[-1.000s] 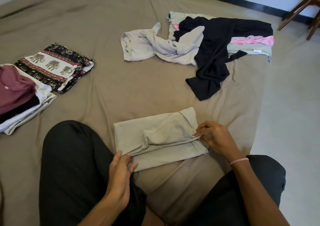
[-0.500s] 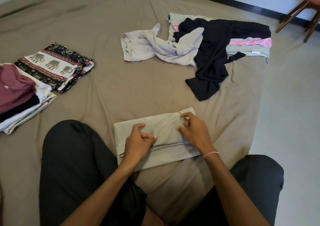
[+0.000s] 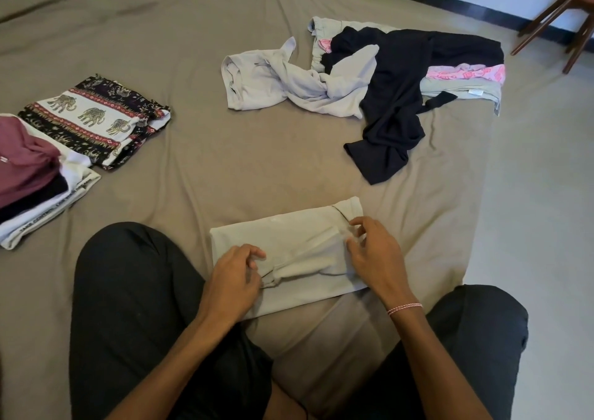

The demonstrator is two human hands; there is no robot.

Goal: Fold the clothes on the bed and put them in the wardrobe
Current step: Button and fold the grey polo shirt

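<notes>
Spreading across most of the view, the brown-sheeted bed (image 3: 225, 178) is carrying everything. A person in dark trousers is sitting at its near edge. No wardrobe is showing.

Toward the far right corner, an unfolded heap is waiting: a black garment (image 3: 395, 98) is sprawling over a pale grey top (image 3: 273, 82) and a pink patterned cloth (image 3: 466, 74). At the left, folded pieces are lying well apart from it: an elephant-print cloth (image 3: 96, 117) beside a stack topped by a maroon garment (image 3: 22, 162).

Just in front of the knees, the beige garment (image 3: 289, 239) is lying as a half-folded rectangle with a raised ridge running across it.

The left hand (image 3: 234, 275) is curling its fingers round the ridge's near-left end. The right hand (image 3: 376, 255), blurred at the fingertips, appears to be pinching the ridge's right end between thumb and forefinger.

The step is probably turning this ridge over for the next fold. Doing it well means both hands lifting together, keeping the edge taut and parallel to the far hem, then smoothing outward so that no bunching is trapped inside.
</notes>
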